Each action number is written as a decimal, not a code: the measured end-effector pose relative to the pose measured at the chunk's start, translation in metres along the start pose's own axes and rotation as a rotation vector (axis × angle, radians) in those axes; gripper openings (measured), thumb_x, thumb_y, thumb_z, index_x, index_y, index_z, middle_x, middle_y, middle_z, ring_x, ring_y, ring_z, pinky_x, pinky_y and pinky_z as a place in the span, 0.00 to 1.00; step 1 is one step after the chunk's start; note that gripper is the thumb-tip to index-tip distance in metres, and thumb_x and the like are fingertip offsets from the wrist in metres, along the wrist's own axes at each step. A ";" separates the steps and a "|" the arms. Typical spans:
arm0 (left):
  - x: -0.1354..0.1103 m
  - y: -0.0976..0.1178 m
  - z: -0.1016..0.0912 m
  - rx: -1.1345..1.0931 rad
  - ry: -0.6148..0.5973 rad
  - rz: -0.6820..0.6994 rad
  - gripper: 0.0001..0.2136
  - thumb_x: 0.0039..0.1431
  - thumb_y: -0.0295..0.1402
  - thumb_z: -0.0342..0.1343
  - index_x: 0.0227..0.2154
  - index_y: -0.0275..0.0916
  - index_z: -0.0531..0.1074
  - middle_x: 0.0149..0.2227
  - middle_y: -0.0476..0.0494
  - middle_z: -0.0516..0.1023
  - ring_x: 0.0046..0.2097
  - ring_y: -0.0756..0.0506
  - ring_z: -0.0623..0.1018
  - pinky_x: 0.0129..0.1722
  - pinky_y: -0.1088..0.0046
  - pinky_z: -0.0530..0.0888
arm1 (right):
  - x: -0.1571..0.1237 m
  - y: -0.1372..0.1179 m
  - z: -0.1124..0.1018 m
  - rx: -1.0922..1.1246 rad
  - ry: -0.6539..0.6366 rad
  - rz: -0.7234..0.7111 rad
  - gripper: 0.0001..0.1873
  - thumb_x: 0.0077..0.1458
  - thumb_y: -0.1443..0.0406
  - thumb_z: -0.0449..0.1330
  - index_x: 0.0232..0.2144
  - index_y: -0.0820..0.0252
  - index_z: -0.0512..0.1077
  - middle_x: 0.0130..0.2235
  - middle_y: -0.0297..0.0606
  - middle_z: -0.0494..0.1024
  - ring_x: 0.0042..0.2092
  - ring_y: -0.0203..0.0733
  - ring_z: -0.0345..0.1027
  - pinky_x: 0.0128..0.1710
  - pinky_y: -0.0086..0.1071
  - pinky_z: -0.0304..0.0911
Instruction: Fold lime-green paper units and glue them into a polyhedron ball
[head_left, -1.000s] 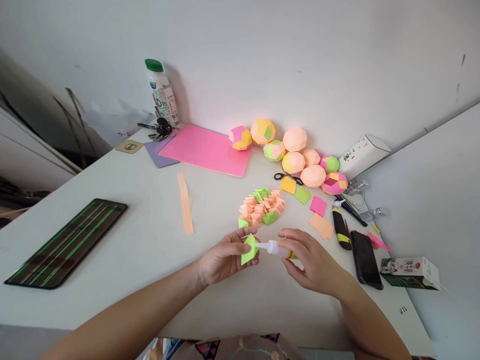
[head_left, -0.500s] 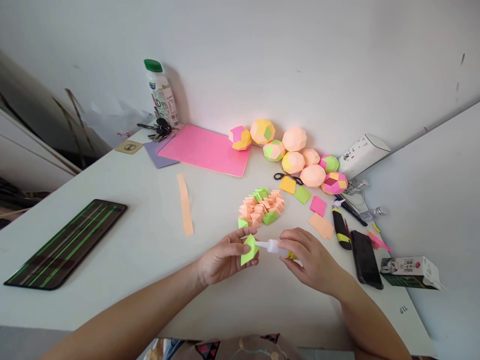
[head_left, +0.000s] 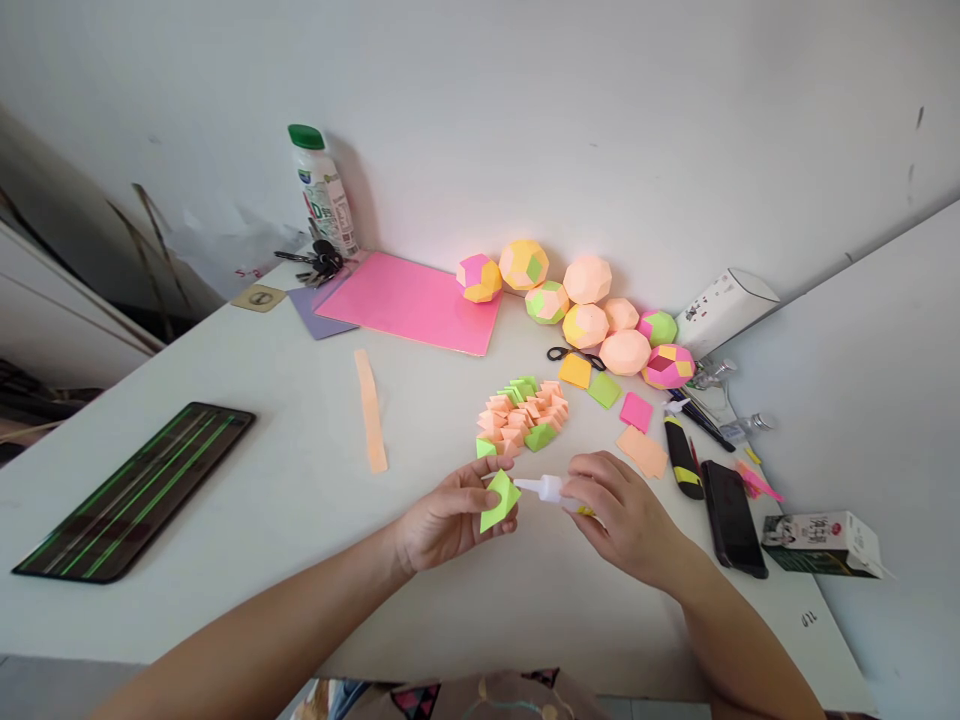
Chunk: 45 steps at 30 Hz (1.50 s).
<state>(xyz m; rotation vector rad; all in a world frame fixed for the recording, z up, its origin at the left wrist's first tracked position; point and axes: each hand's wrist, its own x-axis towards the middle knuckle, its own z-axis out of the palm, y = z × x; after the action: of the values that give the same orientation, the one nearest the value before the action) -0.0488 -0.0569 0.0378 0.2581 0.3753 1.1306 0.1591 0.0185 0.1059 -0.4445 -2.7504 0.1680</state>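
My left hand (head_left: 442, 518) pinches a small folded green paper piece (head_left: 498, 500) just above the white table (head_left: 285, 470). My right hand (head_left: 622, 515) is closed round a small glue bottle (head_left: 551, 490) with a white nozzle, its tip touching the green piece. Just beyond my hands lies a pile of folded orange and green paper units (head_left: 523, 416). Loose paper squares lie to its right: yellow (head_left: 575, 371), green (head_left: 604, 389), pink (head_left: 636, 411) and orange (head_left: 643, 451).
Several paper balls (head_left: 589, 310) sit by the wall. A pink sheet (head_left: 412, 298), an orange strip (head_left: 370, 408), a drink bottle (head_left: 321, 190), keys (head_left: 315, 262), scissors (head_left: 574, 354), a black phone (head_left: 731, 517), a carton (head_left: 817, 543) and a dark keyboard (head_left: 135, 490) lie around.
The hands have hardly moved. The glue nozzle has stayed at the green piece; my right hand has shifted slightly up and right.
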 end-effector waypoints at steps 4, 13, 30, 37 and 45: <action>0.000 0.001 0.000 -0.009 0.012 -0.002 0.16 0.46 0.21 0.60 0.40 0.38 0.70 0.29 0.48 0.72 0.29 0.50 0.72 0.32 0.71 0.68 | 0.000 0.000 -0.001 0.065 0.030 -0.014 0.14 0.54 0.75 0.51 0.42 0.57 0.60 0.39 0.43 0.68 0.38 0.43 0.62 0.36 0.38 0.65; -0.001 0.002 0.002 0.005 0.040 -0.026 0.17 0.44 0.21 0.60 0.39 0.38 0.70 0.30 0.49 0.72 0.29 0.50 0.72 0.33 0.70 0.69 | 0.003 0.000 0.003 0.059 0.045 -0.016 0.11 0.56 0.74 0.51 0.40 0.57 0.61 0.38 0.43 0.70 0.38 0.43 0.64 0.36 0.38 0.65; -0.001 0.002 0.000 -0.020 0.064 -0.012 0.17 0.44 0.21 0.61 0.39 0.38 0.70 0.32 0.47 0.74 0.31 0.50 0.72 0.33 0.71 0.69 | 0.004 -0.002 0.001 0.087 0.040 -0.056 0.09 0.57 0.73 0.52 0.39 0.57 0.63 0.37 0.41 0.71 0.40 0.42 0.66 0.38 0.38 0.66; -0.002 0.003 0.000 -0.012 0.083 -0.022 0.17 0.44 0.21 0.61 0.39 0.39 0.70 0.32 0.48 0.73 0.33 0.50 0.73 0.36 0.70 0.70 | 0.004 -0.004 0.000 0.089 0.020 -0.061 0.09 0.57 0.73 0.52 0.39 0.57 0.63 0.37 0.41 0.71 0.40 0.42 0.66 0.39 0.38 0.66; -0.001 0.002 -0.001 -0.008 0.032 -0.017 0.17 0.44 0.21 0.61 0.39 0.39 0.70 0.31 0.48 0.74 0.30 0.49 0.74 0.33 0.70 0.69 | 0.003 0.000 0.000 0.061 0.055 -0.029 0.11 0.56 0.75 0.52 0.40 0.58 0.62 0.39 0.43 0.70 0.38 0.42 0.64 0.36 0.38 0.65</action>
<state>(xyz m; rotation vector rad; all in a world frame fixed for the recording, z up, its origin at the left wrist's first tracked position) -0.0511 -0.0573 0.0378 0.2294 0.4003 1.1200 0.1562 0.0195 0.1069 -0.3875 -2.6879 0.2276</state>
